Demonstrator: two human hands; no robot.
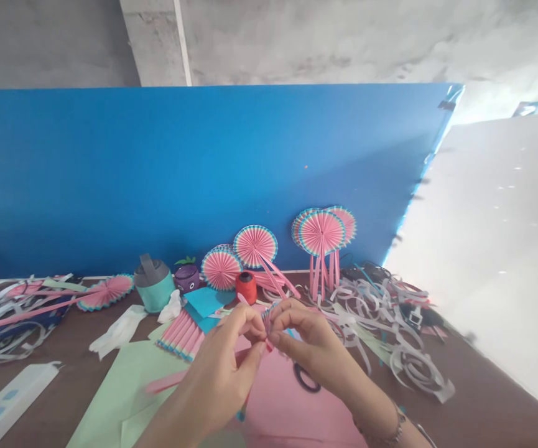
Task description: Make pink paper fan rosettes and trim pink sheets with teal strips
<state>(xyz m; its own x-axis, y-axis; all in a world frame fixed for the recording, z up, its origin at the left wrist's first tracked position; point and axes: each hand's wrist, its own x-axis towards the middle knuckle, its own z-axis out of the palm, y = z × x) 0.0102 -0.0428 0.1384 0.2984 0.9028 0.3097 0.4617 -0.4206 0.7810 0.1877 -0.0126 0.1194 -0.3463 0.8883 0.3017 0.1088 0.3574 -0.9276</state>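
Both hands meet over the middle of the table, fingertips nearly touching. Between them is a small bunch of pleated paper (267,318) with pink and blue edges, mostly hidden by the fingers. My left hand (231,364) pinches it from the left and my right hand (308,339) from the right. A pink paper strip (168,381) sticks out to the left behind my left hand. Below lie a pink sheet (292,404) and pale green sheets (110,386). The dark handle loop of what look like scissors (306,379) shows under my right hand.
Finished pink paper fans (322,232) lean on the blue partition (180,168). A teal cup (155,291), a purple pot (187,278) and a red container (246,287) stand behind. Paper scraps (418,361) heap at right; a white power strip (14,398) lies front left.
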